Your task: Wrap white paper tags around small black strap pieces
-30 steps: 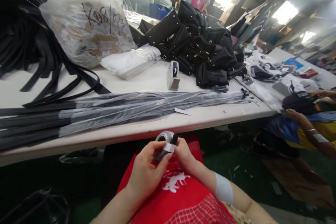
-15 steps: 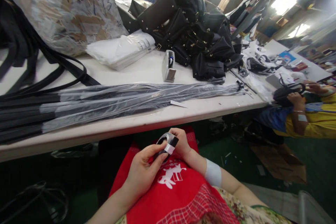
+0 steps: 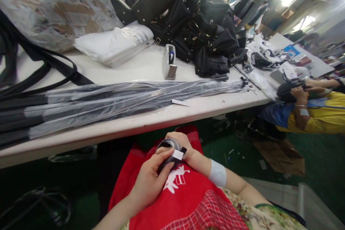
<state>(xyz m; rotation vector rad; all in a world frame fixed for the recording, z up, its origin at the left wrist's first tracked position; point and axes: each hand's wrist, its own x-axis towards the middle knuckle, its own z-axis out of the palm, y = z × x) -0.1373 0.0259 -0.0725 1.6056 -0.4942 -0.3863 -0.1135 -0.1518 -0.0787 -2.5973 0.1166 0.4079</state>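
Observation:
A coiled black strap [image 3: 173,143] in clear plastic is held in front of the red apron, below the table's front edge. My left hand [image 3: 151,176] pinches its near side between thumb and fingers. A white paper strip [image 3: 178,155] lies across the coil beside those fingertips, with a black end poking out past it. My right hand [image 3: 183,143] is curled around the coil's far side, its fingertips mostly hidden. Long plastic-sleeved black straps [image 3: 115,102] lie along the table. A loose white slip [image 3: 180,102] rests at their near edge.
A tape dispenser [image 3: 169,63] stands behind the straps. Behind it are piled black bags [image 3: 212,63], stacked white plastic sheets [image 3: 113,46] and a large clear sack [image 3: 67,18]. Loose black straps [image 3: 61,70] loop at left. A co-worker in yellow [image 3: 318,115] handles a black bag at right.
My view has shifted slightly. The coil has turned in my hands, showing more of its round opening and of the white strip. Both hands keep their hold.

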